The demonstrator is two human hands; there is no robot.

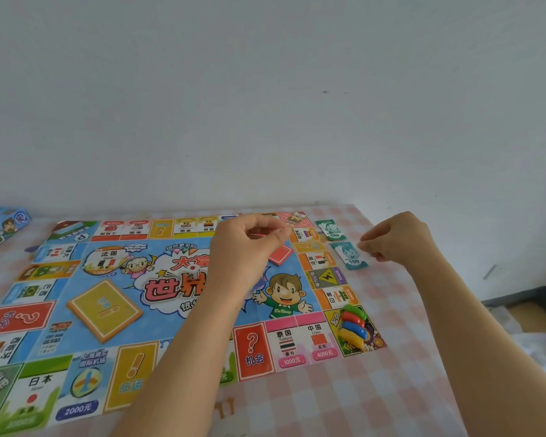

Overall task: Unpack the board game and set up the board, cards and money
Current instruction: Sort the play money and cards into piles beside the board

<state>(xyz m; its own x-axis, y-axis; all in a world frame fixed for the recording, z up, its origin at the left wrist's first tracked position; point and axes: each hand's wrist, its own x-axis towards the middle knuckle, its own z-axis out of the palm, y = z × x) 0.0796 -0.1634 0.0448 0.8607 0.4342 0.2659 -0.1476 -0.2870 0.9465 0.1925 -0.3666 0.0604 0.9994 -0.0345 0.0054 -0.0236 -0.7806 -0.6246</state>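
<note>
- Across the lower half of the frame, the game board [76, 342] lies unfolded and flat on a table [391, 389] covered in pink checked cloth.
- Above the board's centre, the left hand [249, 247] hovers with fingers curled, thumb and forefinger pinching a thin pink strand [256, 235]; what the strand is cannot be told.
- At right of centre, the right hand [397, 238] is raised, fingers curled and fingertips bunched just beside the 100 notes [352, 257]; whether it holds anything cannot be told.
- The 100 notes lie on the cloth just off the board's right edge, with the 1000 notes [331, 230] beyond them, nearer the wall.
- On the board, a red card deck [280, 256] sits partly hidden behind the left hand, a yellow card deck [104, 309] lies at left of centre, and a white die [193, 272] rests between them.
- Four pawns [355, 328], green, red, blue and yellow, lie side by side on the board's lower right corner square.
- At the upper left edge of the frame, the game box [4, 225] rests on the table.
</note>
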